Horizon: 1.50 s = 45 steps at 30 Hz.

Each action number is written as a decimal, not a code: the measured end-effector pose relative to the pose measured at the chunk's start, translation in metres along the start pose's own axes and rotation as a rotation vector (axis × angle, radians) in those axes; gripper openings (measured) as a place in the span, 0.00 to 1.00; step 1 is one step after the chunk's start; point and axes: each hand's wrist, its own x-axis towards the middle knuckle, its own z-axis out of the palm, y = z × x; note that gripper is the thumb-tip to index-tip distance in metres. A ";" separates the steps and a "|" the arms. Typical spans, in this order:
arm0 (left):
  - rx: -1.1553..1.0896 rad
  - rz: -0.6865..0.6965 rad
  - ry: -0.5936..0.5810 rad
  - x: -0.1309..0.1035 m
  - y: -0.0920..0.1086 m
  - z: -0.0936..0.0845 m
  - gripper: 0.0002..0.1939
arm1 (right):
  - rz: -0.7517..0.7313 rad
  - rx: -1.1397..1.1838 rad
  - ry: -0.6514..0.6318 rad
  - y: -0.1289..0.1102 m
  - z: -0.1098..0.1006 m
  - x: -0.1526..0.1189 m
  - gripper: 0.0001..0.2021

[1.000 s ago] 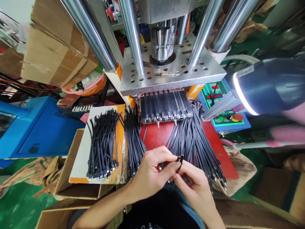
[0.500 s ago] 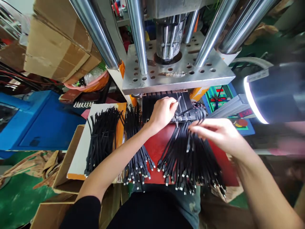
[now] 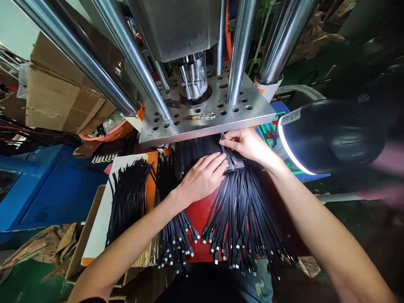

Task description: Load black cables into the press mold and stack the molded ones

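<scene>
Under the steel plate of a press lies a black mould. My right hand pinches a thin black cable over the mould's right part. Beside it, my left hand rests at the mould's front edge, fingers pressed together; whatever is under its fingertips is hidden. Many black cables fan out from the front edge over a red surface, their metal plugs toward me. Another bunch of cables hangs left of it, and a further bundle lies on a white board.
The thick steel plate and its upright rods stand just above my hands. A round lamp is close on the right, with a green control panel behind it. Cardboard boxes and a blue machine are on the left.
My right hand has moved up and left from the cable fan to the mould, now pinching a cable. My left hand has come down to the front edge. The view has shifted.
</scene>
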 end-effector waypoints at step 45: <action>0.008 -0.239 0.146 0.008 0.033 0.027 0.24 | 0.044 0.280 0.309 0.047 0.025 -0.006 0.19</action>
